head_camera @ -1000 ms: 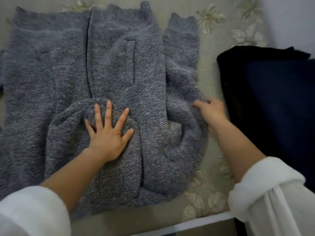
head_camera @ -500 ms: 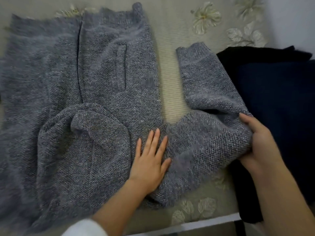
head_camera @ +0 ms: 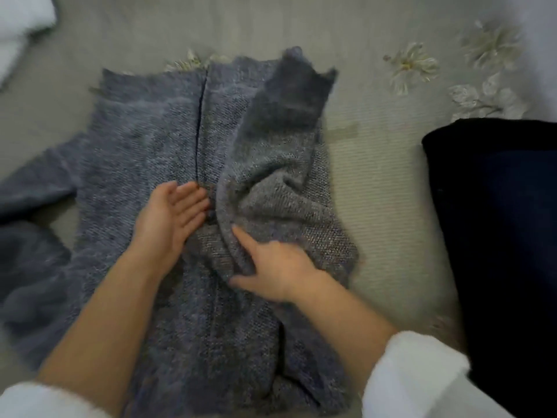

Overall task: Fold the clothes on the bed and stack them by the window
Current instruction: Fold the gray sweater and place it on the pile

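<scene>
- Surface: a bed under a pale beige bedspread (head_camera: 376,182) with a fine ribbed weave and embroidered flowers (head_camera: 413,67) towards the far right. A strip of pale wall (head_camera: 539,22) shows at the top right corner.
- Task item: the grey knit cardigan (head_camera: 144,140) lies spread flat on the bedspread in the middle of the view, its front opening running away from us.
- One sleeve (head_camera: 271,182) is laid back over the cardigan's right half, bunched in loose folds, its cuff pointing to the far edge.
- Left hand (head_camera: 170,220): fingers straight and together, palm turned towards the sleeve, its edge resting on the cardigan beside the front opening. It grips nothing.
- Right hand (head_camera: 280,273): forefinger and thumb straight and spread, laid on the lower fold of the sleeve. We see no grip.
- The hands are near each other but not touching.
- Surroundings: a dark folded garment (head_camera: 497,236) lies on the right, apart from the cardigan with bare bedspread between. Something white (head_camera: 18,22) sits at the top left corner.
- Limits: the whole frame is motion-blurred. The right hand's other fingers cannot be made out. The cardigan's other sleeve (head_camera: 30,182) runs off the left edge. The white object is cropped and we cannot tell what it is.
</scene>
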